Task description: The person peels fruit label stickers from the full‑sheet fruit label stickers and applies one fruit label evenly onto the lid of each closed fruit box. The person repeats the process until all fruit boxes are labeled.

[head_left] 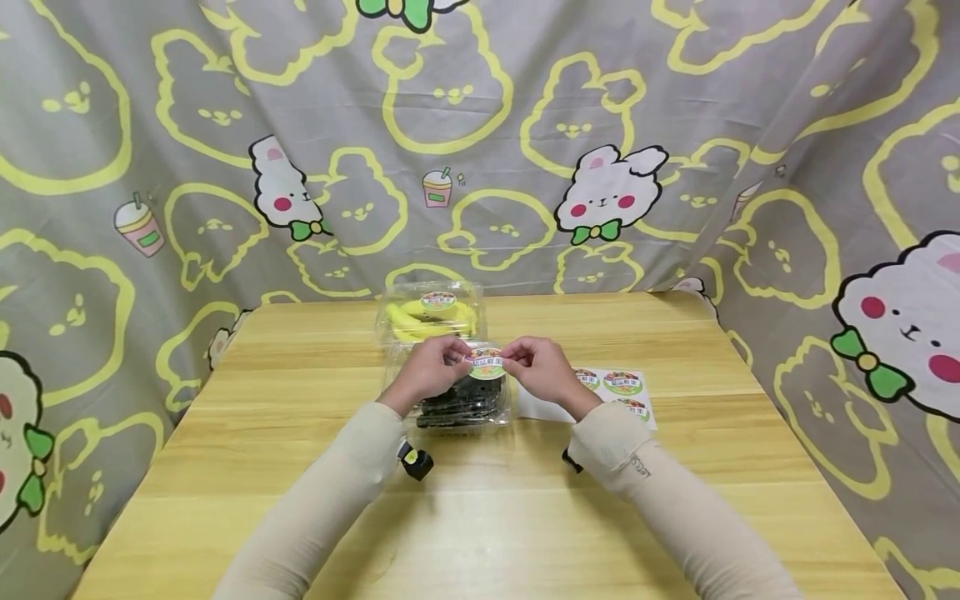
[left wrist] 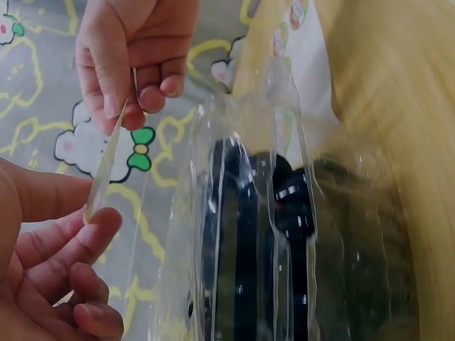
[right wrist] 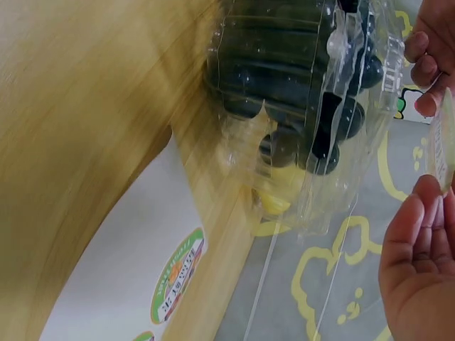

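Observation:
A round, colourful fruit label sticker is stretched between both hands above a clear plastic clamshell box of dark, glossy, rounded pieces. My left hand pinches its left edge between thumb and finger. At the opposite edge, my right hand pinches it too. The left wrist view shows the sticker almost edge-on, apart from the box lid. In the right wrist view, the box stands beside the right hand, its lid down.
Behind the dark box, another clear box holds yellow bananas and bears a similar label. A white sticker sheet with several labels lies right of the boxes on the wooden table. A patterned curtain surrounds the table's back and sides.

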A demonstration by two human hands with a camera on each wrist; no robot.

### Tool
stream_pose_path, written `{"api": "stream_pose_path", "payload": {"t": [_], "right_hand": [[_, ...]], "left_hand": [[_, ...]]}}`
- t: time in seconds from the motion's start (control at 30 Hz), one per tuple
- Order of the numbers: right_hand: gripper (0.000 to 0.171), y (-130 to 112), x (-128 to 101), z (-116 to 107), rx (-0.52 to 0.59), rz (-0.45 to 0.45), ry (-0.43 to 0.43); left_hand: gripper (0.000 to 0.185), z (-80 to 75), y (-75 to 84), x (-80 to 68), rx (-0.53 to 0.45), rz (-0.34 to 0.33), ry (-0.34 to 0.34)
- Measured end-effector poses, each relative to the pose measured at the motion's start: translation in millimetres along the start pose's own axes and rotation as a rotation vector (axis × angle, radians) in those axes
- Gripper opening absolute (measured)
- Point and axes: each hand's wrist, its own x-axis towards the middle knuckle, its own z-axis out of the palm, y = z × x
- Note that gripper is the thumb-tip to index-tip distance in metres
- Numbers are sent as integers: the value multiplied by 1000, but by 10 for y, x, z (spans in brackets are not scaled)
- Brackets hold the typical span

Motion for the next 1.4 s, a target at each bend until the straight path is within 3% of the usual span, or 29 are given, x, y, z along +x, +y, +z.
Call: {"api": "stream_pose_path", "payload": {"t": [0.13, 0.57, 0.8, 1.27, 1.4], "right_hand": [[9, -21, 16, 57, -11, -4, -12], [7, -37, 54, 254, -48, 14, 2], [5, -58, 59, 339, -115, -34, 22], [7, -103, 87, 457, -251, -135, 5], [7, -102, 93, 482, -280, -124, -1]], "left_hand": [[19, -23, -25, -25, 74, 17, 3], [20, -100, -150, -102, 131, 16, 27], [20, -117, -207, -123, 163, 46, 43], [20, -148, -249, -128, 224, 1, 52], [19, -147, -255, -127, 227, 13, 74]]}}
